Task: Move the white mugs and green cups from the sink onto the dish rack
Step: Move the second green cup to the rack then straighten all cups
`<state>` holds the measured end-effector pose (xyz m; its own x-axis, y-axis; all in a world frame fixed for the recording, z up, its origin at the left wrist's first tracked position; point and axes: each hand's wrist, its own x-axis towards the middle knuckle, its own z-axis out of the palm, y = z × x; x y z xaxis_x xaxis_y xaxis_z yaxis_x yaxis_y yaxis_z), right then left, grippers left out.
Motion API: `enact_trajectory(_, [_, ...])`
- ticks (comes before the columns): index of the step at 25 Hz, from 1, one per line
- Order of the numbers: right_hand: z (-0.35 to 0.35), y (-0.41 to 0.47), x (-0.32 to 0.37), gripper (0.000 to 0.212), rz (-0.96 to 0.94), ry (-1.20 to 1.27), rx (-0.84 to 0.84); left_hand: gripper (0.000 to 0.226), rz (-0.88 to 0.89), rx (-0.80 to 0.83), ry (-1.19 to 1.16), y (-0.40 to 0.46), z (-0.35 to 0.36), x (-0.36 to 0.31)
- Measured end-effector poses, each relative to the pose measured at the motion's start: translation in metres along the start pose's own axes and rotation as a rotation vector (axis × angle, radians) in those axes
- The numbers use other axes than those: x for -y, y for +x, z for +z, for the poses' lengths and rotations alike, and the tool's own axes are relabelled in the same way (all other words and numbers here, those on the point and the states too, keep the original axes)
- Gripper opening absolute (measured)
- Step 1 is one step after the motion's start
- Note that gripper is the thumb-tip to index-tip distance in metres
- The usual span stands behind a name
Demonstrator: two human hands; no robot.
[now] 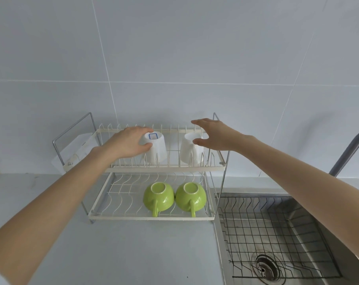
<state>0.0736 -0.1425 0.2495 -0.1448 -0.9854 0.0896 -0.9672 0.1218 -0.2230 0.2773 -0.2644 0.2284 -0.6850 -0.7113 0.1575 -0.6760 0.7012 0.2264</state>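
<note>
— Two white mugs [156, 148] upside down on the rack's top shelf [164, 168]: left hand [129, 145] grips one, right hand [213, 136] spread open beside the other.
— Glazed, slippery, breakable; hold around the wall.

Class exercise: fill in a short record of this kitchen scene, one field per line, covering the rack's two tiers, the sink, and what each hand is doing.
upper tier: two white mugs upside down, left mug and right mug
lower tier: two green cups upside down, side by side, handles toward the camera
dish rack: on the counter, left of the sink
sink: only a black wire grid, no crockery
left hand: gripping the left mug
right hand: open, at the right mug
</note>
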Motion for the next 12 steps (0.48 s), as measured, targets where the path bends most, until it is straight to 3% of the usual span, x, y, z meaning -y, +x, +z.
enact_trajectory(8, [0.013,0.05,-0.01,0.068,0.088,-0.029,0.225,0.069,0.082,0.192,-0.002,0.051,0.019,0.025])
enact_trajectory(12, [0.016,0.062,-0.014,0.065,0.104,-0.006,0.265,0.066,0.108,0.22,-0.032,0.059,0.025,0.027])
